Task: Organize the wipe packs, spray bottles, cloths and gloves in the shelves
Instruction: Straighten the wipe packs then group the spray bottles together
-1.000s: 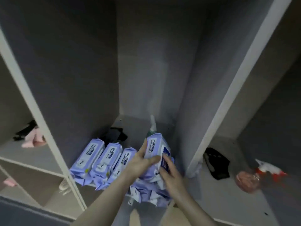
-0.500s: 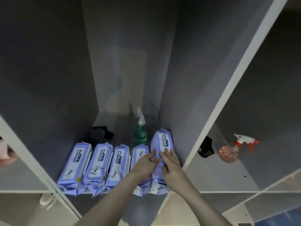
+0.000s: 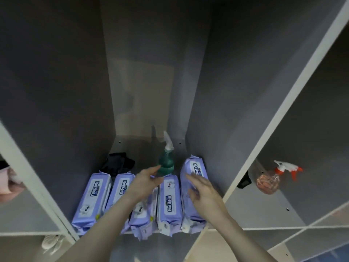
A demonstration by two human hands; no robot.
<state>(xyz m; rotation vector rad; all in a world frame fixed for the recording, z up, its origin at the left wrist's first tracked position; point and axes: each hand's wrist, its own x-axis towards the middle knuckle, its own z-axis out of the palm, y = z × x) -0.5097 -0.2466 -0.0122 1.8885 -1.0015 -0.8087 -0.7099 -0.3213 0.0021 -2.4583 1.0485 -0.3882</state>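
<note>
Five purple wipe packs (image 3: 170, 203) are lying side by side along the front of the middle shelf (image 3: 143, 148). Both hands, left hand (image 3: 145, 184) and right hand (image 3: 203, 193), are hovering above them with fingers spread, holding nothing. Behind the packs, a green spray bottle (image 3: 166, 159) is standing upright beside a dark cloth (image 3: 119, 163); an orange spray bottle (image 3: 272, 180) is sitting in the right compartment.
</note>
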